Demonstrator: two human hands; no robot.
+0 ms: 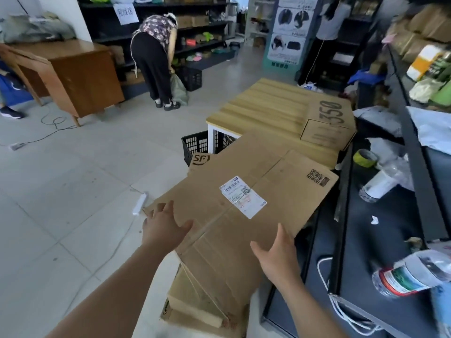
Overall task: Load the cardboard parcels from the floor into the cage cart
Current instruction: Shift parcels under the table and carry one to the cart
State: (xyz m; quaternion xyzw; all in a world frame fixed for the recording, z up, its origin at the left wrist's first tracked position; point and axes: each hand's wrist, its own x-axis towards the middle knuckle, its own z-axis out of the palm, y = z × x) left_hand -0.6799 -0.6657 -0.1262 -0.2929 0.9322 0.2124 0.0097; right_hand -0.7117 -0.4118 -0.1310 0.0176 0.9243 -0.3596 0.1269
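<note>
**Getting a square hold on the top flat carton**

Both hands are open and grip nothing yet. The left hand (166, 225) lies with its fingers spread on the near left corner of the top carton (244, 215). The right hand (275, 252) is beside the near right edge with its thumb raised; whether it touches the cardboard I cannot tell.

The top carton is folded flat, label (243, 196) upward, and lies tilted across a stack of flattened cartons (205, 301) on the floor, just beside the dark shelf (366, 252). Its far end rests over an SF-printed carton (200, 159), near the black crate (195, 142) and the wood-topped bench (256, 111). I cannot pick out a cage cart for certain in this view.

A wide, floppy sheet like this probably handles best held by two opposite edges:
- curl the fingers under each long side, thumbs on top
- take the hands a little further up the carton, since a hold at the near end alone would likely let the far end sag and drag
- lift the near edge first, so the sheet peels off the stack without pulling the lower cartons along
- keep the right side away from the shelf edge, where a water bottle (410, 276) and loose packing lie

Another person (156, 57) is bent over well away at the far shelves, so any turn to that side wants a glance first
</note>
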